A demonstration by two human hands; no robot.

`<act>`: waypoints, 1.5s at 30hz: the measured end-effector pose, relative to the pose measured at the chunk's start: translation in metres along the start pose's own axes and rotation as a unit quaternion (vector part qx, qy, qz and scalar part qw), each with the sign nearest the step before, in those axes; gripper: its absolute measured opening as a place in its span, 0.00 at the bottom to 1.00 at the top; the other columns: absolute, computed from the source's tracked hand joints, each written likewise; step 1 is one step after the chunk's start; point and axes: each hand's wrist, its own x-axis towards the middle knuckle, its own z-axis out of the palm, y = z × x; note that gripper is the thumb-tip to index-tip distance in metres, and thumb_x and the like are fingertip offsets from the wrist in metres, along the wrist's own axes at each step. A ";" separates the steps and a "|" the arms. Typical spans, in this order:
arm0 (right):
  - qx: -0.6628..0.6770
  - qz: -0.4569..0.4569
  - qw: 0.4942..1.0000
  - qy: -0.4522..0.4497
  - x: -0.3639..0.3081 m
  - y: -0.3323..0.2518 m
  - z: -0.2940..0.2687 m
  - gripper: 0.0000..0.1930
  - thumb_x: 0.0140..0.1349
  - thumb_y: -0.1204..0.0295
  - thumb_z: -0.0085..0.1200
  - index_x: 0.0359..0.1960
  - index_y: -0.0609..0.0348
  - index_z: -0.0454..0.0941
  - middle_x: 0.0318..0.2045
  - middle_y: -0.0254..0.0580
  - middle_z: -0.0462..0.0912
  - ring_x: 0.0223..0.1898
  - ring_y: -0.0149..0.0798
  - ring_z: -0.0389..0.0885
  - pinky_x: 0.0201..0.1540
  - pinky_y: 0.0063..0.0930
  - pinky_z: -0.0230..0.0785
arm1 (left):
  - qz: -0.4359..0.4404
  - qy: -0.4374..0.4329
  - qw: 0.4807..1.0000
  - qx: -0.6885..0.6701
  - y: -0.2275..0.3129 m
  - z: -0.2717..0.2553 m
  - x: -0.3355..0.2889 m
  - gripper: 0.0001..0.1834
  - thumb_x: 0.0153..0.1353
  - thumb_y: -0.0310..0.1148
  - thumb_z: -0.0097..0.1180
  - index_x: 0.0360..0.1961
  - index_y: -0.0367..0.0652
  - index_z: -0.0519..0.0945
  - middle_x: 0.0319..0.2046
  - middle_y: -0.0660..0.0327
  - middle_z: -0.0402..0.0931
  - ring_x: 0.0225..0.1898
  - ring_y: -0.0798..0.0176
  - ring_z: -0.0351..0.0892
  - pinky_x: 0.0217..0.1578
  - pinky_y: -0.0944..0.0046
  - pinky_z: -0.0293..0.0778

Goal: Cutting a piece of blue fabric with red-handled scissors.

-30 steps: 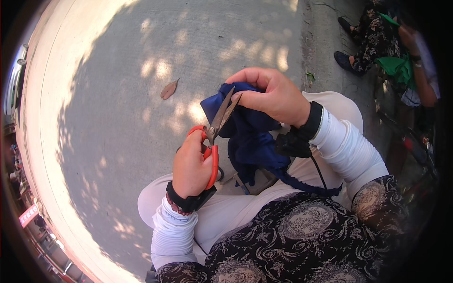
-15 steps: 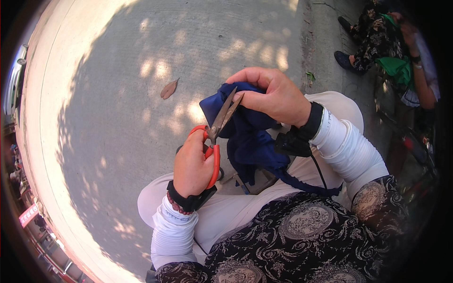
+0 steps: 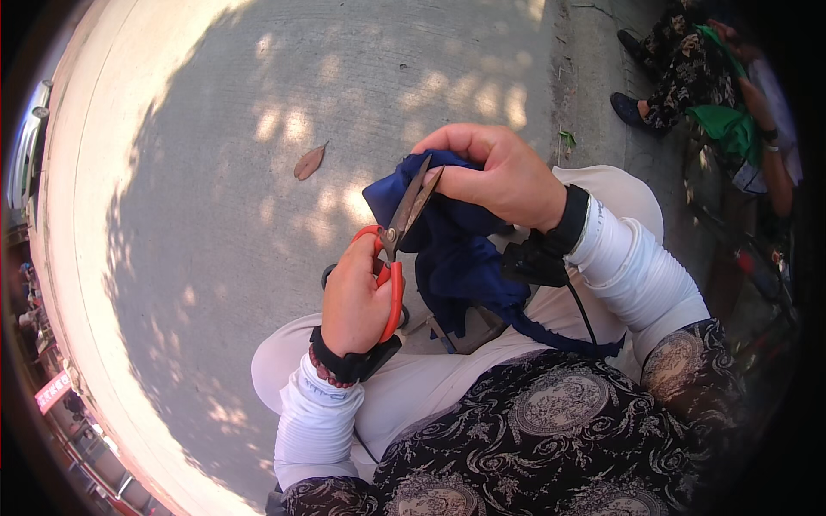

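Observation:
My left hand is wrapped round the red handles of a pair of scissors. Their dark, worn blades point up and to the right, slightly parted, with the tips close to my right thumb. Between thumb and fingers my right hand pinches a dark blue cloth. One corner of the cloth sticks out left behind the blades, and the rest hangs down over my lap, ending in a narrow strip. Whether any cloth lies between the blades I cannot make out.
Shaded concrete ground with sun spots lies ahead, a dry brown leaf on it. At the far right another person in dark patterned trousers sits with a green cloth. A vehicle stands at the far left edge.
My left hand has shifted very slightly to the right with the scissors. The cloth and my right hand are nearly still. The other person's hands and green cloth have moved a little.

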 end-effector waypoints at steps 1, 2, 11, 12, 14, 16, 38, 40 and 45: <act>0.009 0.007 1.000 -0.007 0.000 -0.001 0.000 0.12 0.63 0.75 0.53 0.46 0.66 0.77 0.37 0.37 0.84 0.37 0.25 0.80 0.42 0.18 0.74 | 0.015 0.007 1.000 0.006 -0.001 0.001 0.000 0.18 0.51 0.19 0.49 0.45 0.35 0.75 0.23 0.67 0.68 0.24 0.75 0.65 0.28 0.74 0.65; 0.018 0.015 1.000 -0.013 0.000 -0.001 -0.001 0.12 0.63 0.75 0.53 0.46 0.66 0.77 0.37 0.38 0.84 0.38 0.26 0.81 0.43 0.19 0.74 | 0.029 0.013 0.999 0.013 -0.002 0.002 0.001 0.18 0.51 0.19 0.49 0.46 0.35 0.75 0.23 0.67 0.68 0.23 0.75 0.65 0.28 0.74 0.65; 0.026 -0.002 1.000 -0.004 -0.004 0.002 0.000 0.11 0.63 0.75 0.53 0.46 0.65 0.78 0.37 0.39 0.84 0.38 0.27 0.81 0.43 0.20 0.75 | -0.037 -0.070 0.983 -0.165 0.006 0.003 -0.001 0.16 0.52 0.22 0.52 0.45 0.38 0.76 0.22 0.65 0.68 0.22 0.73 0.67 0.25 0.71 0.65; 0.026 -0.003 1.000 -0.004 -0.005 0.001 0.001 0.11 0.63 0.75 0.53 0.46 0.65 0.78 0.37 0.39 0.84 0.38 0.27 0.81 0.43 0.20 0.75 | -0.037 -0.070 0.983 -0.164 0.005 0.004 -0.002 0.16 0.52 0.22 0.52 0.45 0.38 0.76 0.22 0.65 0.68 0.22 0.73 0.67 0.25 0.71 0.65; -0.009 -0.014 1.000 -0.003 -0.007 0.002 0.002 0.11 0.62 0.75 0.53 0.45 0.65 0.78 0.36 0.38 0.84 0.37 0.26 0.81 0.42 0.20 0.75 | -0.017 -0.048 0.986 -0.159 0.001 0.007 -0.004 0.16 0.52 0.21 0.52 0.44 0.37 0.76 0.21 0.66 0.68 0.23 0.74 0.66 0.25 0.72 0.64; -0.028 -0.025 0.999 -0.002 -0.007 0.005 0.001 0.11 0.61 0.76 0.53 0.45 0.65 0.78 0.36 0.38 0.84 0.37 0.26 0.81 0.42 0.20 0.75 | -0.025 -0.042 0.989 -0.143 0.003 0.008 -0.002 0.15 0.52 0.21 0.52 0.44 0.37 0.76 0.21 0.66 0.69 0.23 0.74 0.66 0.26 0.72 0.64; -0.025 0.045 0.997 -0.051 -0.010 0.006 -0.002 0.13 0.60 0.74 0.54 0.46 0.65 0.79 0.36 0.34 0.83 0.37 0.24 0.78 0.43 0.20 0.72 | -0.034 0.082 0.940 -0.330 0.021 -0.018 0.008 0.14 0.62 0.24 0.41 0.46 0.33 0.73 0.41 0.51 0.80 0.24 0.70 0.77 0.26 0.74 0.70; -0.015 0.058 0.996 -0.067 -0.007 0.003 0.002 0.13 0.60 0.74 0.54 0.46 0.66 0.78 0.36 0.34 0.83 0.37 0.25 0.78 0.43 0.20 0.72 | -0.012 0.113 0.944 -0.310 0.023 -0.021 0.010 0.13 0.62 0.24 0.44 0.48 0.33 0.73 0.42 0.52 0.79 0.27 0.71 0.77 0.29 0.73 0.70; -0.001 0.097 0.986 -0.137 -0.004 -0.003 0.021 0.11 0.60 0.75 0.55 0.44 0.65 0.78 0.36 0.33 0.81 0.38 0.23 0.77 0.43 0.18 0.70 | 0.013 0.036 0.953 -0.301 0.028 -0.027 0.000 0.16 0.65 0.32 0.51 0.51 0.35 0.75 0.29 0.65 0.76 0.29 0.72 0.76 0.31 0.73 0.68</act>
